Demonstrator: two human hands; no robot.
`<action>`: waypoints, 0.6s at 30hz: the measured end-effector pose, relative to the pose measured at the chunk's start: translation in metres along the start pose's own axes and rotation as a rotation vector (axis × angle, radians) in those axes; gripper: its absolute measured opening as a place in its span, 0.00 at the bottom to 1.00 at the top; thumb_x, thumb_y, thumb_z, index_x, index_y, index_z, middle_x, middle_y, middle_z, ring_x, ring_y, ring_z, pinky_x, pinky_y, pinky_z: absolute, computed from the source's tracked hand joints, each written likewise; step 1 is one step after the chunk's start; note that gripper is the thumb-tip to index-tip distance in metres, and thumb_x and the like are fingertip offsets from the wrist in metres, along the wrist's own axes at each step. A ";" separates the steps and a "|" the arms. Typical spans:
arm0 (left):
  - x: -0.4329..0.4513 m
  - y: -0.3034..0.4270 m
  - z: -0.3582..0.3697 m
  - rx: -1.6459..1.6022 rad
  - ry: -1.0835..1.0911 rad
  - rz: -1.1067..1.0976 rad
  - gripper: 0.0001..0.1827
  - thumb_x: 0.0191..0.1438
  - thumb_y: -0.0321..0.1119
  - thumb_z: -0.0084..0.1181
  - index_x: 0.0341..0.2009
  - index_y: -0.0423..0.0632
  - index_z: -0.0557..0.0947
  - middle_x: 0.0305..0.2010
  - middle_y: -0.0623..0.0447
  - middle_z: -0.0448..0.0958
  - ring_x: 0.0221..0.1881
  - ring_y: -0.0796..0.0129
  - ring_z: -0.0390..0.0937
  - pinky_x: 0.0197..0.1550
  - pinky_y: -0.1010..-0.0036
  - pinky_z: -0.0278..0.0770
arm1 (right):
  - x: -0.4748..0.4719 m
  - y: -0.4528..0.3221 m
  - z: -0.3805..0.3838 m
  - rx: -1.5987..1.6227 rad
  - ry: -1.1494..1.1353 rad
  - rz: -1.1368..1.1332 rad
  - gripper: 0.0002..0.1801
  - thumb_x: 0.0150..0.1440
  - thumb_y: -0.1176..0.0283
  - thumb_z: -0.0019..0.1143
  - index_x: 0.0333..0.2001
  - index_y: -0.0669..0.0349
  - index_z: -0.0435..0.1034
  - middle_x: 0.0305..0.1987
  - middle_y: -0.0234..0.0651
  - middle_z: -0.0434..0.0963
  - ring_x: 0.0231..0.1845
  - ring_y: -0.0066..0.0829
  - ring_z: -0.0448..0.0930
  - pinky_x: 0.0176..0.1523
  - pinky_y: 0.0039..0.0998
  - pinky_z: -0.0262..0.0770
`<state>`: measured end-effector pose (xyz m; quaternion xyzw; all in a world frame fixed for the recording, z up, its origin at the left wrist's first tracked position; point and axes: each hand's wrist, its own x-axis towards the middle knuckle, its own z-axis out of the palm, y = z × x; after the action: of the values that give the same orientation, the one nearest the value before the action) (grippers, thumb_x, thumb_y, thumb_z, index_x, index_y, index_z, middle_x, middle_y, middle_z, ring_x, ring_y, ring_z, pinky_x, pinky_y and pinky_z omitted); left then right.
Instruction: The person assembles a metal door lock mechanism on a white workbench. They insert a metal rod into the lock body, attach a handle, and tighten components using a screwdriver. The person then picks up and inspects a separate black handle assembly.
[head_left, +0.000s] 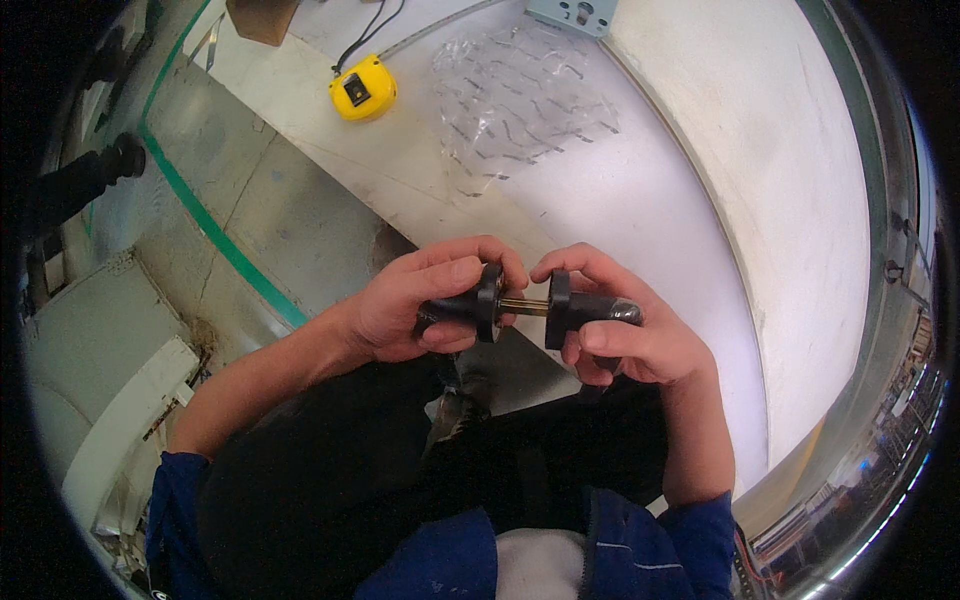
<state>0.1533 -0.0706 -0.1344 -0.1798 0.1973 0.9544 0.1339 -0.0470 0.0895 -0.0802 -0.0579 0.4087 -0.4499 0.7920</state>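
Above my lap, my left hand grips a black door handle with its round rose facing right. My right hand is closed around a second black handle; its rose faces the first, and a patch of clear film shows on its bend. Between the two roses runs a brass-coloured metal spindle, spanning the short gap. Fingers and palms hide much of both levers.
On the white table lie a crumpled clear plastic bag and a yellow tape measure. A metal lock plate and a brown block are at the far edge. Green tape marks the floor.
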 end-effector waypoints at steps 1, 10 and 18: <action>0.002 -0.001 0.001 -0.011 -0.001 -0.014 0.32 0.57 0.59 0.57 0.50 0.44 0.71 0.39 0.48 0.75 0.13 0.83 0.57 0.16 0.86 0.56 | -0.001 0.002 0.002 0.006 0.037 -0.027 0.32 0.54 0.64 0.65 0.59 0.61 0.61 0.38 0.38 0.73 0.30 0.22 0.76 0.22 0.19 0.68; 0.016 -0.002 0.013 -0.151 -0.031 -0.100 0.30 0.56 0.57 0.60 0.49 0.45 0.69 0.41 0.47 0.73 0.13 0.83 0.57 0.15 0.87 0.55 | -0.014 0.006 -0.020 0.200 0.002 -0.009 0.27 0.57 0.67 0.59 0.58 0.61 0.61 0.41 0.38 0.74 0.30 0.26 0.81 0.18 0.18 0.66; 0.021 0.000 0.018 -0.154 -0.105 -0.098 0.31 0.53 0.54 0.64 0.50 0.48 0.66 0.42 0.47 0.73 0.13 0.82 0.57 0.12 0.88 0.52 | -0.015 0.006 -0.023 0.079 0.140 -0.094 0.24 0.60 0.64 0.57 0.57 0.65 0.67 0.41 0.37 0.75 0.28 0.26 0.82 0.19 0.17 0.67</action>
<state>0.1293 -0.0595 -0.1268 -0.1485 0.1070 0.9672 0.1762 -0.0632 0.1111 -0.0895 -0.0139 0.4417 -0.5052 0.7413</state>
